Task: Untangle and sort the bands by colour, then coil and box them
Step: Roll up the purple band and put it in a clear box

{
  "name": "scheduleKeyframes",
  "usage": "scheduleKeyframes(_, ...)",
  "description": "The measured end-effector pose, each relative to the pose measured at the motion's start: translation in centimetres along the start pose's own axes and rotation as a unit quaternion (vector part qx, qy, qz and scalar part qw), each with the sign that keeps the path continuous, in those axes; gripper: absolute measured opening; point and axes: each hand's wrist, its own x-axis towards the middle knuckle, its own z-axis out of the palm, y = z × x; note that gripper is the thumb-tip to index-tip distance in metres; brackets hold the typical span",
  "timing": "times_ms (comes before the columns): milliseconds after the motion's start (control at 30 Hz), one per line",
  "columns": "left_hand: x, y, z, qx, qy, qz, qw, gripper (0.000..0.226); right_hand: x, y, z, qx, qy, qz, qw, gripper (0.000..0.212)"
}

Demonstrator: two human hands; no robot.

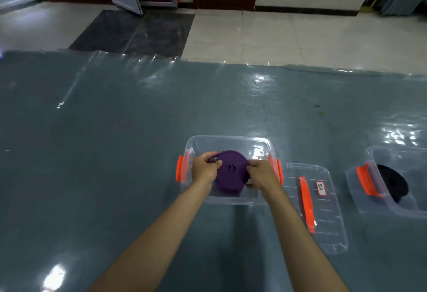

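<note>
A coiled purple band is held over the open clear box with orange latches in the middle of the table. My left hand grips the coil's left edge, thumb and fingers curled round it. My right hand grips the coil's right edge. The coil's lower part sits inside the box, but I cannot tell whether it touches the bottom. A coiled black band lies in a second clear box at the right edge.
A clear lid with an orange handle and a red-framed label lies flat just right of the middle box. A glossy transparent sheet covers the grey-blue table. Tiled floor lies beyond the table's far edge.
</note>
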Motion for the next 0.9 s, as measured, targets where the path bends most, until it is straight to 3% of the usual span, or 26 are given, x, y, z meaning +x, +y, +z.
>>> scheduleKeyframes(100,2.2,-0.9,1.4,0.059,0.005,-0.008,0.998,0.034,1.8,0.2,0.3,-0.088,-0.035,0.033,0.995,0.034)
scheduleKeyframes(267,4.2,-1.6,2.4,0.13,-0.017,-0.026,0.991,0.032,4.3,1.8,1.7,-0.118,-0.03,0.054,0.991,0.028)
scheduleKeyframes(433,4.8,-2.6,2.1,0.163,-0.023,-0.042,0.986,0.03,5.6,2.4,2.6,-0.199,-0.034,0.073,0.977,0.042)
scheduleKeyframes(633,4.5,-2.2,1.3,0.215,-0.017,-0.041,0.976,0.047,5.3,2.1,3.1,-0.201,-0.034,0.036,0.978,0.035)
scheduleKeyframes(767,3.7,-1.3,1.2,0.314,-0.028,-0.009,0.949,0.04,2.3,1.3,1.9,-0.216,0.017,-0.082,0.973,0.042)
scheduleKeyframes(900,1.1,0.3,0.5,0.449,-0.08,0.068,0.887,0.041,-1.1,1.9,-2.0,-0.109,0.109,-0.237,0.959,0.042)
